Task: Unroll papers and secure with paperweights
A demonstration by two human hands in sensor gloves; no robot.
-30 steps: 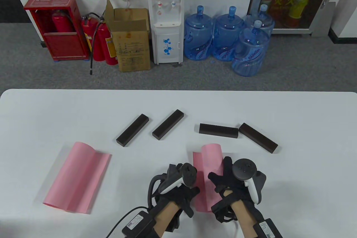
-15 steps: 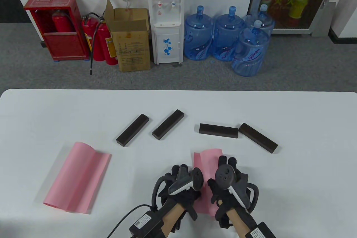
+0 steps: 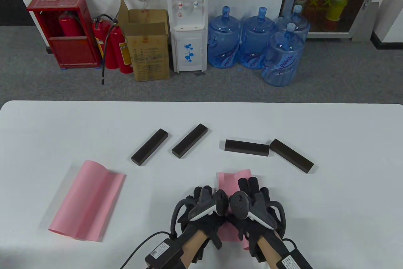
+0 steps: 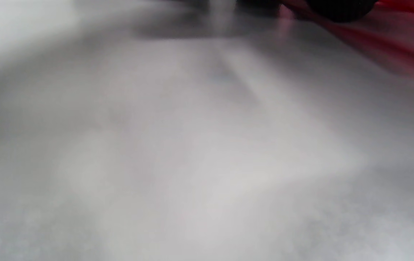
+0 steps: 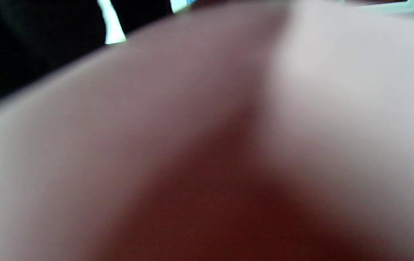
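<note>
Both my hands, left hand (image 3: 204, 215) and right hand (image 3: 252, 209), rest on the pink paper (image 3: 231, 179) at the desk's (image 3: 201, 117) near edge; grip hidden by trackers, can't tell. Risk: paper curls shut when I reach for a weight (image 3: 247, 147).

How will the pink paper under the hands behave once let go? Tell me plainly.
The pink rolled paper sheet under both hands looks thin and floppy. Its far end curls up, so it would probably spring back into a roll. It seems light, so a push would likely slide it.
</note>
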